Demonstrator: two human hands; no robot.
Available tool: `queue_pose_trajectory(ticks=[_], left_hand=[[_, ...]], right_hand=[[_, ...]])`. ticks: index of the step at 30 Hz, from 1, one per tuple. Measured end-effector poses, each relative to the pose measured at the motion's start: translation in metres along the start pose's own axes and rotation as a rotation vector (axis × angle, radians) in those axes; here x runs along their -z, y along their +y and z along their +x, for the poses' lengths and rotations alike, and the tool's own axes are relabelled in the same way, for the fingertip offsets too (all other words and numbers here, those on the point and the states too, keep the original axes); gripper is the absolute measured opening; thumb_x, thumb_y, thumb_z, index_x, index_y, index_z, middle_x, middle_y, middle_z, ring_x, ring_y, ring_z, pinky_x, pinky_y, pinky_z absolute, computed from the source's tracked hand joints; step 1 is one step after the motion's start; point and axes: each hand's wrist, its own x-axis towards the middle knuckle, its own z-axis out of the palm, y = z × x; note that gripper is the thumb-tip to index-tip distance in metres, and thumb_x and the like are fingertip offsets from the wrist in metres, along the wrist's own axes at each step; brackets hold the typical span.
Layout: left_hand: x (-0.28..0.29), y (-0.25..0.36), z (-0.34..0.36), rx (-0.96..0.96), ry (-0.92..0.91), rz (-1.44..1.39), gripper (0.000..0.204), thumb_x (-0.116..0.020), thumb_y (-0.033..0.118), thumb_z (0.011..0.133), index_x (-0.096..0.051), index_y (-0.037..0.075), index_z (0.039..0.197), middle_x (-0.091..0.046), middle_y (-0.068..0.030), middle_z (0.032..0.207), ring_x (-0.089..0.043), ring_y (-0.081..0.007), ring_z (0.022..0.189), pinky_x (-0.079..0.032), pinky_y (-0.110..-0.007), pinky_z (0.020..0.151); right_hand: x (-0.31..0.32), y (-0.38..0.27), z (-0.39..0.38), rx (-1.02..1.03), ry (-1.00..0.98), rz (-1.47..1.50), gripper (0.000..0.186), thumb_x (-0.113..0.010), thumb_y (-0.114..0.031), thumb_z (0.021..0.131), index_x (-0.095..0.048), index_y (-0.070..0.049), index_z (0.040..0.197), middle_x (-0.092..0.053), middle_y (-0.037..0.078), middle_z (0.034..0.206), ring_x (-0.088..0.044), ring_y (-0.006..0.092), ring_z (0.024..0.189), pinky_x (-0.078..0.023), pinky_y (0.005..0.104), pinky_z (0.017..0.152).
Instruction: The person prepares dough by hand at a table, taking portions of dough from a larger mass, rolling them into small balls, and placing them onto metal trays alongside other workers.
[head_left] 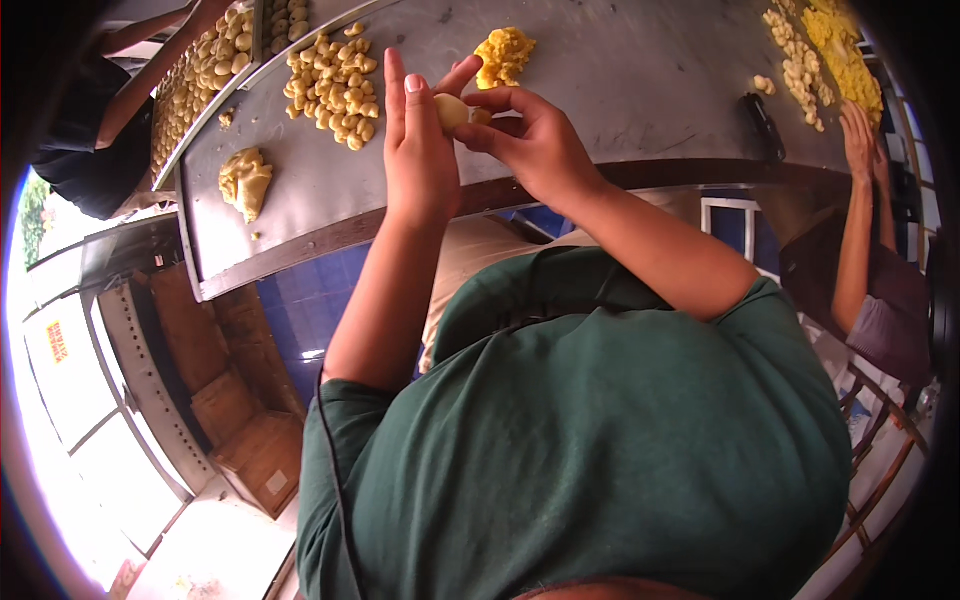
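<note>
At twelve o'clock, I'm seeing the right hand point(535, 148) pinching a dough ball point(452, 112) against spread fingers of the left hand point(422, 168).

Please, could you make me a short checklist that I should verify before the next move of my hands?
1. Dough ball between left hand and right hand: ok.
2. Both hands free: not ok, they are occupied with the ball.
3. Ball smooth all around: cannot tell, the fingers hide part of it.
4. Yellow crumbly mass nearby: ok, on the metal table just beyond the hands.
5. Small dough pieces available: ok, heaped left of the hands.
6. Black object away from the hands: ok, it lies farther right.
</note>
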Motion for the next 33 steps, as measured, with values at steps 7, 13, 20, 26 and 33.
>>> queue_pose_trajectory(ticks=[7,13,20,26,33], left_hand=[[-0.002,0.014,0.001,0.194,-0.017,-0.361,0.079,-0.044,0.042,0.112,0.001,0.008,0.167,-0.055,-0.0233,0.151,-0.047,-0.0343,0.144,-0.031,-0.047,0.123],[0.035,-0.011,0.01,-0.279,0.08,0.326,0.071,-0.04,0.011,0.11,0.003,0.006,0.167,-0.074,-0.0159,0.11,-0.062,-0.0262,0.129,-0.038,-0.041,0.119],[0.073,-0.057,0.011,-0.242,0.07,0.745,0.063,-0.035,0.015,0.113,-0.006,0.005,0.168,-0.067,-0.0079,0.082,-0.068,-0.0251,0.119,-0.046,-0.036,0.107],[0.07,-0.058,0.016,-0.232,0.028,0.82,0.065,-0.038,0.014,0.111,-0.008,0.008,0.168,-0.067,-0.0097,0.082,-0.068,-0.0302,0.124,-0.05,-0.037,0.102],[0.067,-0.055,0.014,-0.21,-0.018,0.885,0.063,-0.038,0.018,0.112,-0.012,0.009,0.168,-0.067,-0.01,0.08,-0.065,-0.0316,0.129,-0.049,-0.038,0.104]], right_hand=[[0.002,-0.002,0.002,0.62,-0.089,-0.644,0.041,-0.08,-0.002,0.082,-0.074,-0.015,0.12,-0.069,0.006,0.097,-0.066,0.0248,0.092,-0.057,0.0365,0.082],[0.037,-0.001,0.056,0.647,-0.033,-0.836,0.022,-0.073,-0.009,0.093,-0.076,-0.01,0.115,-0.076,0.013,0.108,-0.074,0.0309,0.096,-0.059,0.0399,0.085],[0.096,0.037,0.1,0.633,-0.06,-1.243,0.027,-0.062,-0.024,0.102,-0.074,-0.012,0.122,-0.074,0.014,0.121,-0.071,0.0335,0.108,-0.059,0.0424,0.092],[0.088,-0.037,0.075,0.069,-0.559,-1.688,0.025,-0.064,-0.023,0.1,-0.075,-0.012,0.119,-0.075,0.012,0.116,-0.071,0.0346,0.105,-0.059,0.0422,0.092],[0.083,-0.007,0.078,0.438,-0.337,-1.527,0.024,-0.073,-0.019,0.093,-0.075,-0.011,0.115,-0.074,0.011,0.11,-0.069,0.0332,0.106,-0.057,0.0427,0.091]])
